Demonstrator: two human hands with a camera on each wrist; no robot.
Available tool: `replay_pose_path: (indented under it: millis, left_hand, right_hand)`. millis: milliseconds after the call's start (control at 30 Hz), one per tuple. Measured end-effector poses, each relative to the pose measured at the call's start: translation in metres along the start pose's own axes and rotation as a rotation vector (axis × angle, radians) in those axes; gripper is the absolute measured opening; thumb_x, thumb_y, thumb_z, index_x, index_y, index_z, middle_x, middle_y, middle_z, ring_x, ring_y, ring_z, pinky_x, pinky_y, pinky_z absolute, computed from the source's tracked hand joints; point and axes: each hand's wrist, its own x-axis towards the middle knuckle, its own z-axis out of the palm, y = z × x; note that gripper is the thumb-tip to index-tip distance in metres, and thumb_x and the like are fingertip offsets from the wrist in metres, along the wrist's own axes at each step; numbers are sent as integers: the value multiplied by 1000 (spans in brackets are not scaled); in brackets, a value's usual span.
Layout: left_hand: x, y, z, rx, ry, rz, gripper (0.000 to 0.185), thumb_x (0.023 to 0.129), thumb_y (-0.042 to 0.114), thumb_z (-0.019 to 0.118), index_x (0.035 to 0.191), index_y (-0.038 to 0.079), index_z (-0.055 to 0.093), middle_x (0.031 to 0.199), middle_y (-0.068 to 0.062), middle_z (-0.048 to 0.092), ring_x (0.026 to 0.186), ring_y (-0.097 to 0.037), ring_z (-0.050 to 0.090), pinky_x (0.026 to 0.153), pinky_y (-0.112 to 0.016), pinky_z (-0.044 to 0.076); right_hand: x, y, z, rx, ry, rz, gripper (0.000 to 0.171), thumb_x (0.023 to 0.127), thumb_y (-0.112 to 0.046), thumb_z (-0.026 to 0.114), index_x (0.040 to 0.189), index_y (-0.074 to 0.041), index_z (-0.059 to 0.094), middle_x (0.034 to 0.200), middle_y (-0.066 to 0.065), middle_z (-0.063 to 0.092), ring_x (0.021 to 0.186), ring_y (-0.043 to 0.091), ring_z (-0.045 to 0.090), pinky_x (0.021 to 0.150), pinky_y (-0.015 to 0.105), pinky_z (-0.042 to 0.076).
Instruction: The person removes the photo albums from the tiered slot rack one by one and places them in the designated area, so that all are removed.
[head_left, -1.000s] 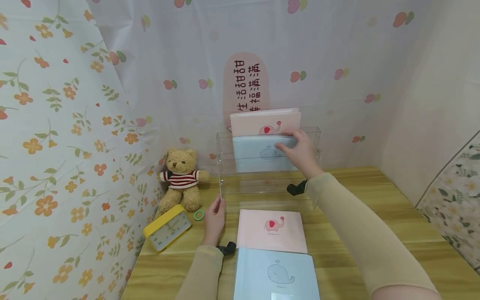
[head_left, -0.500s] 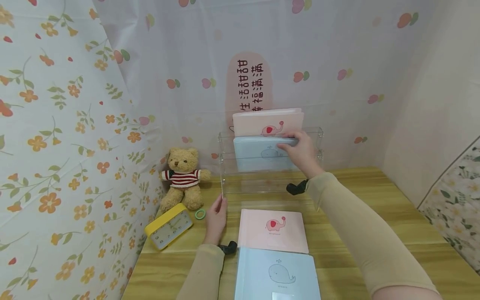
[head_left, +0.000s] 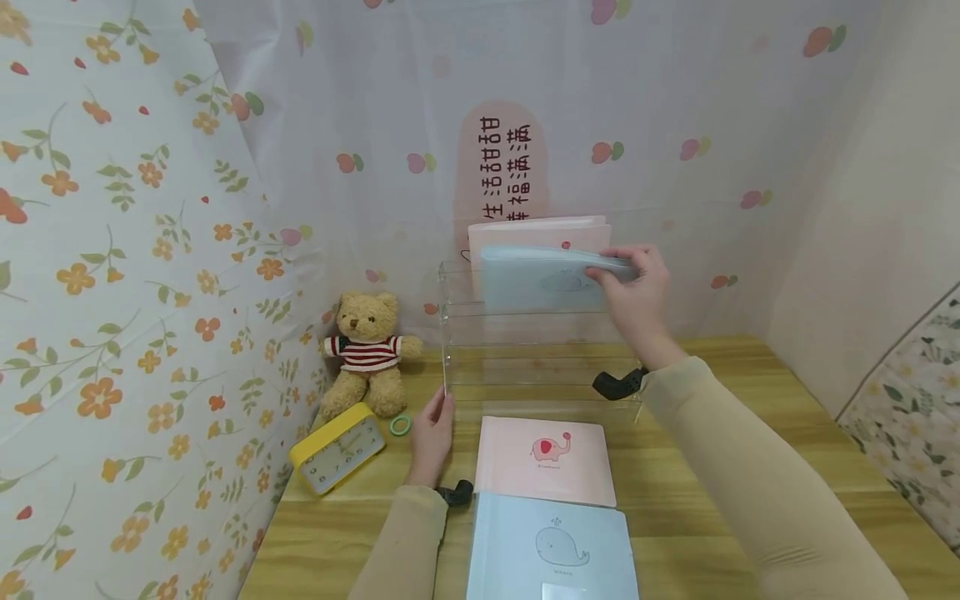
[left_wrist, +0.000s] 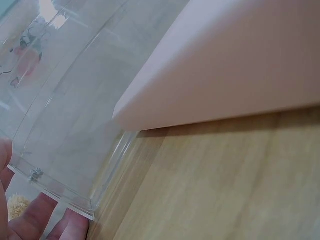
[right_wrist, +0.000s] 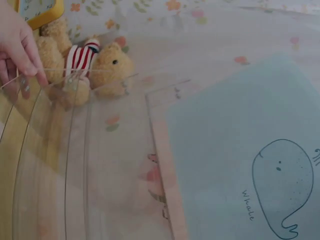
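Note:
My right hand (head_left: 639,287) pinches the right end of a light blue book (head_left: 525,279) with a whale drawn on its cover. In the right wrist view that blue book (right_wrist: 225,145) covers the right half, with the word "Whale" readable. It is raised in front of a pink book (head_left: 487,235) that stands in the rear of a clear acrylic rack (head_left: 447,333). My left hand (head_left: 432,437) holds the lower left side panel of the rack. Thumb and fingers lie on both sides of the clear panel (left_wrist: 60,199) in the left wrist view.
On the wooden table (head_left: 712,467) in front of the rack lie a pink elephant book (head_left: 502,458) and a blue whale book (head_left: 510,542). A teddy bear (head_left: 367,354), a yellow clock (head_left: 337,446) and a green ring (head_left: 401,425) are at left.
My right hand has lifted the blue whale book up and a little to the right, out of the rack's front tier. My left hand stays on the side panel.

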Motion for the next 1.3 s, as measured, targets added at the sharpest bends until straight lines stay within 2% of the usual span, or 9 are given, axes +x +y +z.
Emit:
replay_pose_path:
  millis: [100,300,500,600,767,900,1033,1200,1300]
  left_hand:
    - [1,0,1,7,2,1,46,111,43,67,152,22,69,146,-12,75,136,-34,70,113,-57,57]
    - [1,3,2,-7,-6,-10,46,111,43,67,152,23,69,147,-11,74,137,-35,69,114,-58,56]
    - [-2,3,3,18,-3,-14,45,111,42,68,151,22,70,142,-11,77,131,-33,72,111,-56,58]
    - [-1,2,3,33,8,-7,45,111,42,67,150,21,70,138,-12,78,127,-32,74,107,-56,59]
    - [1,0,0,39,19,-13,45,112,42,66,152,22,69,140,-12,77,129,-34,72,109,-57,58]
    - [-1,1,0,37,5,-30,45,112,42,66,152,21,68,143,-13,76,133,-35,71,113,-59,56]
    - [-1,0,1,30,-1,-29,47,111,43,66,152,20,69,140,-13,77,130,-34,72,111,-58,57]
    - [1,-1,2,17,8,-15,45,111,41,67,152,21,69,139,-13,78,128,-33,72,109,-57,58]
    - [1,-1,2,17,8,-12,44,112,40,67,152,21,69,139,-13,78,129,-33,72,110,-57,57]
  right_hand:
    - [-4,-3,-18,10,49,4,30,89,-8,93,114,3,79,102,-23,53,110,-2,53,98,22,46]
    - [-23,3,-58,-1,177,87,32,89,-10,93,117,-1,81,102,-24,56,111,1,57,92,21,50]
    - [-57,21,-102,-30,320,191,36,89,-11,94,121,-2,81,106,-23,63,108,2,64,88,17,53]
    - [-75,30,-120,-34,364,230,36,90,-10,92,122,0,80,106,-20,63,109,4,65,88,17,53]
    - [-95,45,-141,-21,435,284,37,89,-9,93,122,2,80,106,-17,66,106,4,67,87,16,54]
    - [-106,52,-158,4,559,339,35,86,-9,96,117,-1,83,104,-17,71,101,1,68,85,15,54]
    - [-112,50,-174,99,669,367,33,81,-6,98,111,-4,84,103,-11,74,96,3,69,83,14,54]
    - [-113,51,-184,151,706,330,35,80,-3,98,111,2,83,105,-6,73,99,7,69,86,16,56]
    - [-114,58,-190,175,712,339,38,79,-4,99,112,3,82,109,-5,71,102,8,69,86,15,56]
